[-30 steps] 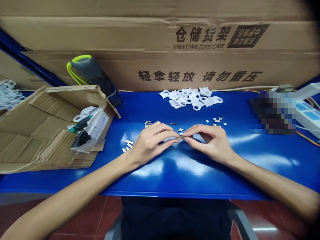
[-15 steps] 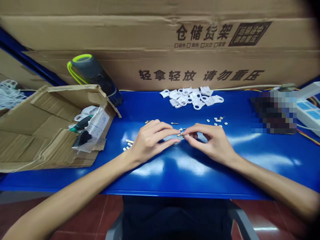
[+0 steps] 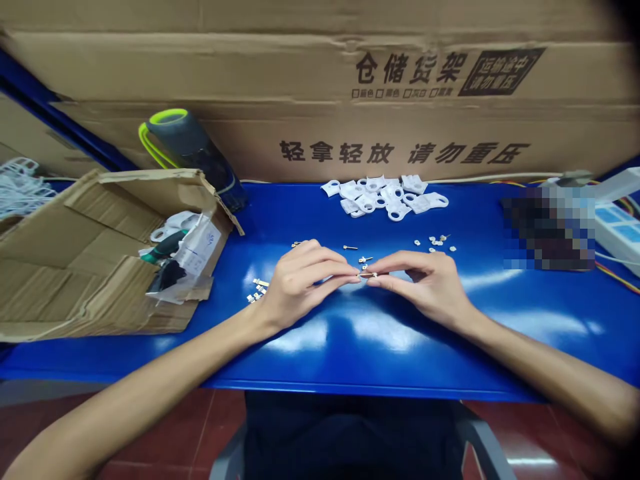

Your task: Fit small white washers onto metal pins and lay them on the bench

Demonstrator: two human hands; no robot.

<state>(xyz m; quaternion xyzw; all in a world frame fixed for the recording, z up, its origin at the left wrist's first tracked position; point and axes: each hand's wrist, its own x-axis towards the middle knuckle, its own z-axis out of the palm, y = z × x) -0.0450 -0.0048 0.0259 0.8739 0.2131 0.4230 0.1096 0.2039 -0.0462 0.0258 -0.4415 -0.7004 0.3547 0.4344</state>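
My left hand [image 3: 305, 277] is closed in a pinch, its thumb and forefinger on one end of a thin metal pin [image 3: 367, 275]. The other end runs to the pinched fingertips of my right hand [image 3: 425, 280], where a tiny white piece [image 3: 375, 275] shows; its exact shape is too small to make out. Just beyond the fingertips lie small brass pieces [image 3: 365, 260], one with a pin sticking out. A loose pin [image 3: 351, 248] rests farther back. Several brass fittings [image 3: 257, 291] lie left of my left hand, partly hidden by it.
White plastic brackets [image 3: 385, 195] are heaped at the back of the blue table [image 3: 320, 363]. Small white pieces [image 3: 436, 243] lie behind my right hand. An open cardboard box [image 3: 100, 267] and a dark bottle [image 3: 197, 150] stand left; a power strip [image 3: 620, 223] is at right.
My left fingertips have closed onto the pin's end; before, they were slightly apart from the brass piece in my right hand. A small brass piece now lies beyond the fingertips.
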